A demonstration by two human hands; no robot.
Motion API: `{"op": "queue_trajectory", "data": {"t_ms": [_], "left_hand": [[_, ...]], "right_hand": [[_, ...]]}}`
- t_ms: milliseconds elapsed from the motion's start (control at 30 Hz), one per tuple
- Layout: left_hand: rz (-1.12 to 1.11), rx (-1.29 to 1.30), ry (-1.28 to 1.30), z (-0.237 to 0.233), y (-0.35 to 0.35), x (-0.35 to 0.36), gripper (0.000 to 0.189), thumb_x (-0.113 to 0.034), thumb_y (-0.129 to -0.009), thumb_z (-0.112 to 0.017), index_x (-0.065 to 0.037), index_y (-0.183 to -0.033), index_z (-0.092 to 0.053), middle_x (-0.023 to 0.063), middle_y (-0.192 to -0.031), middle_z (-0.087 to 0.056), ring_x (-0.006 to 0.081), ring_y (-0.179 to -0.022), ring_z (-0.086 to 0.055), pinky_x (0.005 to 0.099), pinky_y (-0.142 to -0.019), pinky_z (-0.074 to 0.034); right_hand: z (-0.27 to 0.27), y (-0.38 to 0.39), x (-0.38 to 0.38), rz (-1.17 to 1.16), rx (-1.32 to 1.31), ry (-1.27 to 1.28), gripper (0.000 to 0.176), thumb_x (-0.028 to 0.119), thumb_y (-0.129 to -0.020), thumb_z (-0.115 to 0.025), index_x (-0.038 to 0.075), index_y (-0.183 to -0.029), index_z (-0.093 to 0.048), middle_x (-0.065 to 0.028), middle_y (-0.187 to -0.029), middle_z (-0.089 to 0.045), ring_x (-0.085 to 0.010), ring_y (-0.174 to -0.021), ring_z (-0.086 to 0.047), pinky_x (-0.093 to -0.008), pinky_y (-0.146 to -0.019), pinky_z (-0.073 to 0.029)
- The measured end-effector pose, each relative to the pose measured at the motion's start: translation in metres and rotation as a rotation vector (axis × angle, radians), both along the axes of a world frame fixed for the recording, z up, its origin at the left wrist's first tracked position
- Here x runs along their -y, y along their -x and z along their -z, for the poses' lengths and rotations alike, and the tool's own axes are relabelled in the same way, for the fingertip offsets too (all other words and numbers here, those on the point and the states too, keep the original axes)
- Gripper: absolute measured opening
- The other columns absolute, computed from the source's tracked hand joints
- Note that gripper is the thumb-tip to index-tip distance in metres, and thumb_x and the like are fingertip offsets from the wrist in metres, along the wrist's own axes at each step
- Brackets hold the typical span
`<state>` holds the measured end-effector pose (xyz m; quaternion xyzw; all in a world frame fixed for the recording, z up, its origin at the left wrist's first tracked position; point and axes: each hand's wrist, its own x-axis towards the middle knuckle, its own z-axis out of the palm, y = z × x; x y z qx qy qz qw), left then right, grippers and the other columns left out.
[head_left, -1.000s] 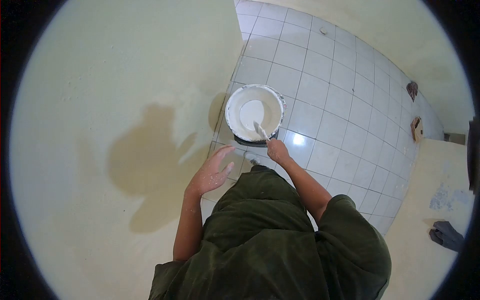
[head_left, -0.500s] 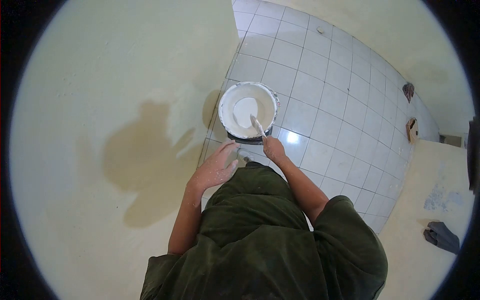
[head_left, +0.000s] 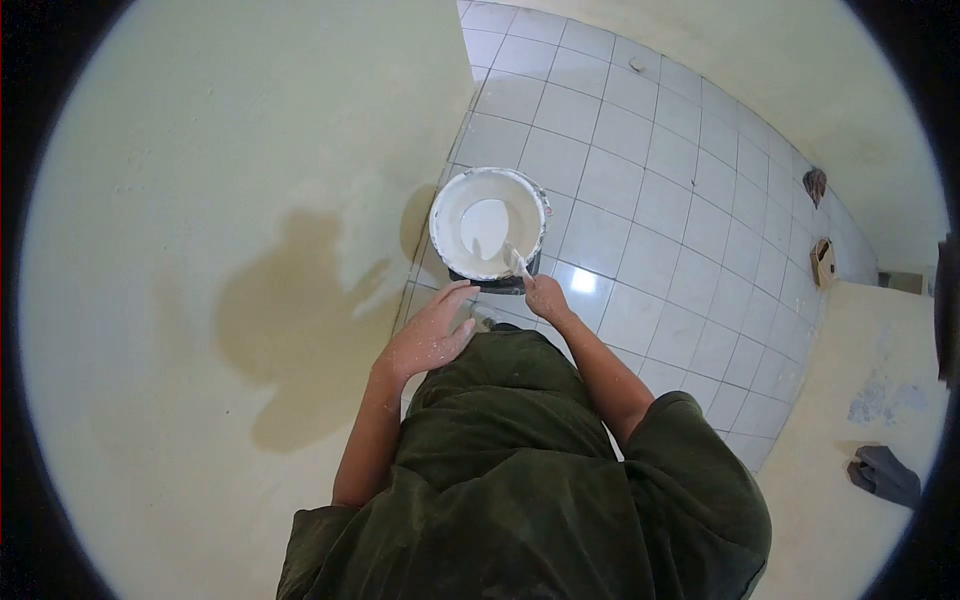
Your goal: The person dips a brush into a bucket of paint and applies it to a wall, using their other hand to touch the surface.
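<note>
One white-coated tool (head_left: 516, 260): grips it in closed right hand (head_left: 545, 298), slants long axis forward-left over bucket (head_left: 524, 213), holds left hand (head_left: 425, 338) spread.

A plain indoor room has the look of a decorating site, where smooth pale yellow-green walls (head_left: 250, 150) enclose a glossy floor of square white tiles (head_left: 640, 200) that mirrors a bright light. On the tiles stands a round white bucket (head_left: 527, 215) with a smeared rim, holding a pool of white liquid (head_left: 484, 222), a slim white-coated hand tool (head_left: 515, 259) at its edge. At right, a rough blue-grey patch (head_left: 870, 405) marks a cream wall (head_left: 815, 400) near a dark grey cloth-like item (head_left: 885, 475). Whether the building is a house or an office cannot be told.
</note>
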<state>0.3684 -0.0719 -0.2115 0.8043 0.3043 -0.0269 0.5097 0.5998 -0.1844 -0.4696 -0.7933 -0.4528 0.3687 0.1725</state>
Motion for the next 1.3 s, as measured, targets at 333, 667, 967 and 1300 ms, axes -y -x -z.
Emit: {"op": "queue_trajectory", "data": {"t_ms": [333,667,967,1300], "left_hand": [[-0.049,0.021,-0.01,0.001,0.018,0.02,0.052,-0.013,-0.099,-0.058,-0.003,-0.149,-0.045,0.0216,-0.152,-0.046,0.0373,-0.143,-0.042,0.0434,-0.121,-0.032],[-0.207,0.003,0.009,-0.009,0.053,0.055,0.052,-0.015,-0.1,-0.058,-0.004,-0.149,-0.044,0.02,-0.153,-0.045,0.0371,-0.143,-0.043,0.0429,-0.12,-0.033],[-0.33,0.051,-0.082,-0.028,0.11,0.114,0.053,-0.016,-0.1,-0.058,-0.005,-0.149,-0.044,0.021,-0.152,-0.046,0.0379,-0.143,-0.043,0.0434,-0.12,-0.033],[-0.592,0.038,-0.21,-0.028,0.223,0.25,0.052,-0.017,-0.1,-0.057,-0.005,-0.149,-0.044,0.0213,-0.151,-0.047,0.0377,-0.142,-0.044,0.0438,-0.12,-0.034]], "right_hand": [[-0.061,0.013,-0.022,0.538,-0.813,0.159,0.049,0.047,-0.107,-0.049,0.003,-0.089,-0.061,-0.001,-0.064,-0.05,-0.009,-0.042,-0.038,-0.0283,-0.037,-0.029],[-0.156,0.046,-0.065,0.316,-1.169,-0.078,0.04,0.04,-0.109,-0.05,0.004,-0.096,-0.063,-0.0002,-0.068,-0.053,-0.0099,-0.052,-0.046,-0.0272,-0.049,-0.039],[-0.148,0.099,-0.047,0.25,-0.683,-0.194,0.036,0.032,-0.101,-0.061,0.0,-0.093,-0.073,-0.0023,-0.076,-0.062,-0.0124,-0.063,-0.053,-0.0303,-0.059,-0.043],[-0.2,0.184,0.034,-0.03,-0.431,-0.29,0.03,0.028,-0.083,-0.077,-0.002,-0.08,-0.072,-0.001,-0.062,-0.059,-0.0108,-0.062,-0.052,-0.0342,-0.059,-0.043]]}}
